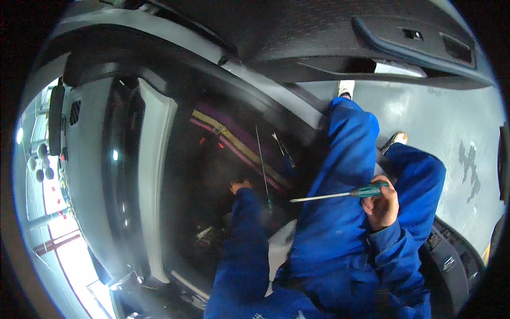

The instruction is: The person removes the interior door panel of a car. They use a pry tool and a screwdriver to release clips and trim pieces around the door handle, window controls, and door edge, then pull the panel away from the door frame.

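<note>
My right hand is closed around the green handle of a screwdriver. Its bare metal shaft points left across my blue-trousered thigh. My left hand reaches down into the dark car footwell, and shadow hides most of its fingers. Just right of it lies a long, thin tool with a green handle, its slim shaft running up and away. Beyond that rests a small fork-tipped tool with a dark blue handle. A striped cloth or mat in purple, yellow and pink spreads past my left hand.
The car's dashboard curves along the left. An open door with an armrest and switch spans the top. The door sill runs diagonally between footwell and grey floor. Small light-coloured bits lie in the dark below my left hand.
</note>
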Motion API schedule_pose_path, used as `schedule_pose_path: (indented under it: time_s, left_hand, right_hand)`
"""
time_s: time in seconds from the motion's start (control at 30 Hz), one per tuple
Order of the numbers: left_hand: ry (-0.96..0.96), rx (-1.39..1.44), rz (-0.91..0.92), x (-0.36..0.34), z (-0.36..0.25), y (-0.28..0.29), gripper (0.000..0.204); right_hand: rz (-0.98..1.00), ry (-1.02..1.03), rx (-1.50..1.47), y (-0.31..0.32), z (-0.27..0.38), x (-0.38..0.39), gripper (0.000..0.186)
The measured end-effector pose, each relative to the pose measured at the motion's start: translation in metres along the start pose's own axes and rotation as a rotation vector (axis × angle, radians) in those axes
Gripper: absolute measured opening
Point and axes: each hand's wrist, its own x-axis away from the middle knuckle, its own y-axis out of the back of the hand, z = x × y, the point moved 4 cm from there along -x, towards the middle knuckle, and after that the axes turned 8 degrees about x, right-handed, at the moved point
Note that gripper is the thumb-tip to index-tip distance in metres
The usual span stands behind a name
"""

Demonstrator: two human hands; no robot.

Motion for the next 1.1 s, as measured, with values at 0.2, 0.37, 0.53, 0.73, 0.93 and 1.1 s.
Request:
schedule_pose_path:
  time_s: [0.2, 0.37, 0.53, 0.73, 0.93, 1.1]
  left_hand:
    - [-0.521, 1.017, -0.301, 0.121, -0.151, 0.121, 0.026]
    - [-1.168, 1.306, -0.31, 0.282, -0.354, 0.254, 0.015]
    - [-1.698, 1.272, -0.146, 0.416, -0.546, 0.327, 0.033]
    - [-1.809, 0.673, -0.217, 0.469, -0.632, 0.28, 0.031]
    - [-1.739, 0.66, -0.202, 0.47, -0.612, 0.275, 0.037]
    - [-1.821, 0.547, -0.104, 0.442, -0.586, 0.289, 0.049]
  right_hand:
    - [0.062, 0.07, -0.564, 0.037, 0.037, -0.018, 0.035]
    - [0.009, 0.17, -0.76, 0.058, 0.08, -0.015, 0.036]
    - [0.065, 0.318, -0.754, 0.078, 0.113, 0.005, 0.029]
    - [-0.18, 0.601, -0.58, 0.111, 0.148, 0.038, 0.03]
    - [-0.545, 1.165, -0.033, 0.089, 0.251, 0.082, 0.025]
    - [-0.985, 1.315, 0.556, 0.027, 0.33, 0.056, 0.012]
